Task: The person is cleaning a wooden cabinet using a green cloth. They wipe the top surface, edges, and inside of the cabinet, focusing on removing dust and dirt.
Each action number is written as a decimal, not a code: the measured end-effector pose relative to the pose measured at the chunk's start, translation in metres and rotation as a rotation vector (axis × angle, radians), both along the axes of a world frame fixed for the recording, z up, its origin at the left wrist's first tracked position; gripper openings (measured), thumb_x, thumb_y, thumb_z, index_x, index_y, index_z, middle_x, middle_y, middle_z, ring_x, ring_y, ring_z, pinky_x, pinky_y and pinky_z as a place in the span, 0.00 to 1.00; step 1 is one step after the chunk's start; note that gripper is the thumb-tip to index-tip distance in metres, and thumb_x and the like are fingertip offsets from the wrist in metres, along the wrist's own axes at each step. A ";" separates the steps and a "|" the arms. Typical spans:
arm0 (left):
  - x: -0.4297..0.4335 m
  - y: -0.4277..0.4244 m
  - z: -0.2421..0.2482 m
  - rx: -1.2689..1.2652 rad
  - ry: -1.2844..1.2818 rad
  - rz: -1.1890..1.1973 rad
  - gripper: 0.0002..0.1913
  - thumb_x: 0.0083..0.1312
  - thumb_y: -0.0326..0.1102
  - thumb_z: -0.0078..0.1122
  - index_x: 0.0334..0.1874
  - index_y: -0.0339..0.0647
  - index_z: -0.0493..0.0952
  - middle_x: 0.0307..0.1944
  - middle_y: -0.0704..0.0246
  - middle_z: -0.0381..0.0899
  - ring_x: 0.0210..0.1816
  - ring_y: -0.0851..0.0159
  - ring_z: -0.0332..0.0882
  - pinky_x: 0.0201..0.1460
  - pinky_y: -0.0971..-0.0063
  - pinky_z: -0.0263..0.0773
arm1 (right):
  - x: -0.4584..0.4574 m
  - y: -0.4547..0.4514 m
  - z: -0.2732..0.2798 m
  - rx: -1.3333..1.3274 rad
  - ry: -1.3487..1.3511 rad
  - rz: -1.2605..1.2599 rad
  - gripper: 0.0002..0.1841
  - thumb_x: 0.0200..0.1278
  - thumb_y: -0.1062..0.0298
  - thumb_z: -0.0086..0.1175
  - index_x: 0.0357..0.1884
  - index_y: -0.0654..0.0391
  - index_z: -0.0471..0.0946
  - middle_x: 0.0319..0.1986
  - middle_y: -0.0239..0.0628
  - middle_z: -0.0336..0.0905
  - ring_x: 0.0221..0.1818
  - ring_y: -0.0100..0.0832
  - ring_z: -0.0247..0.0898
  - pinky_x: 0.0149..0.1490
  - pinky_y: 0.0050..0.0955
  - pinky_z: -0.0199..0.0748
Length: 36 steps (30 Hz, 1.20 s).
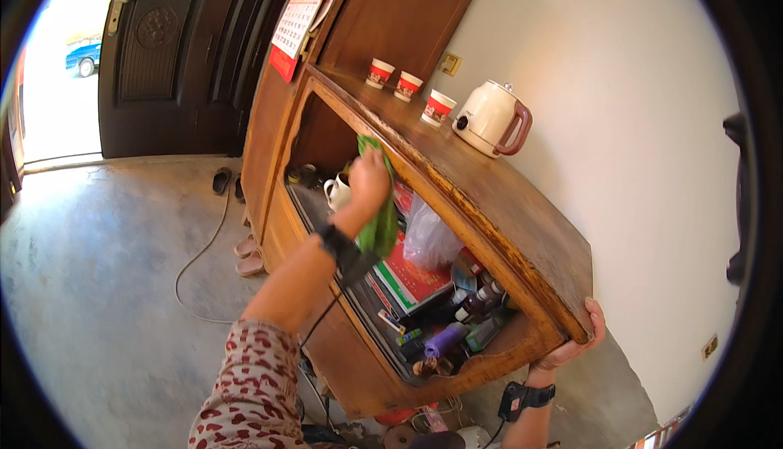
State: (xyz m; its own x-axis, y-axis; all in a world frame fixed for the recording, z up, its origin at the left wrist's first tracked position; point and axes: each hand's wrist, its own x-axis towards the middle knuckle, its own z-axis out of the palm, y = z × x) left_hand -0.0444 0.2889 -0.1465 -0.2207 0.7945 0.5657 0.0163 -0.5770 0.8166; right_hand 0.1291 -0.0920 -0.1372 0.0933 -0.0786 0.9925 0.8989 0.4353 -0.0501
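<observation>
A green cloth is bunched in my left hand, which is held at the open front of a wooden cabinet, close under its top front rail. Part of the cloth hangs below the fist, in front of the shelf. My right hand grips the near end corner of the cabinet top, fingers curled over the edge. Behind my left hand, a white mug is partly hidden. Inside the cabinet are a clear plastic bag, red printed papers, a purple roll and several small bottles and boxes.
Three red-and-white paper cups and a cream electric kettle stand on the cabinet top. A calendar hangs at the far end. Pink slippers and a cable lie on the floor. A dark door stands ajar.
</observation>
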 end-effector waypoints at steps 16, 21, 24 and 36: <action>-0.004 -0.080 -0.036 0.500 0.237 -0.014 0.17 0.68 0.39 0.53 0.60 0.56 0.73 0.26 0.62 0.78 0.23 0.49 0.78 0.25 0.57 0.74 | -0.002 0.002 0.000 0.002 -0.014 0.049 0.16 0.74 0.57 0.39 0.55 0.54 0.63 0.56 0.40 0.65 0.59 0.35 0.62 0.68 0.41 0.59; -0.004 -0.043 -0.029 0.462 0.175 0.049 0.17 0.68 0.37 0.52 0.60 0.53 0.72 0.32 0.60 0.80 0.28 0.49 0.79 0.28 0.56 0.74 | -0.005 0.000 0.001 -0.015 -0.021 -0.024 0.16 0.73 0.57 0.39 0.56 0.54 0.62 0.55 0.39 0.66 0.59 0.35 0.62 0.67 0.40 0.59; -0.003 -0.030 -0.018 0.292 0.058 0.047 0.14 0.70 0.38 0.51 0.56 0.49 0.74 0.32 0.52 0.80 0.32 0.44 0.79 0.31 0.54 0.74 | -0.005 0.000 0.002 -0.018 -0.027 -0.044 0.16 0.74 0.56 0.39 0.56 0.54 0.62 0.54 0.40 0.66 0.58 0.35 0.62 0.67 0.40 0.59; 0.017 -0.067 -0.028 0.360 0.031 0.089 0.17 0.69 0.38 0.54 0.58 0.45 0.75 0.28 0.51 0.78 0.27 0.45 0.78 0.27 0.57 0.71 | 0.001 0.002 0.001 0.012 -0.027 -0.027 0.16 0.75 0.55 0.36 0.54 0.55 0.63 0.54 0.43 0.69 0.56 0.37 0.65 0.67 0.41 0.59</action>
State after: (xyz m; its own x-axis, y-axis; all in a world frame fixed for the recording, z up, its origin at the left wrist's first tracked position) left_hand -0.0277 0.2219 -0.1743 -0.2583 0.5222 0.8127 0.1009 -0.8221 0.5603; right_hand 0.1305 -0.0904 -0.1366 0.0640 -0.0922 0.9937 0.9112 0.4114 -0.0206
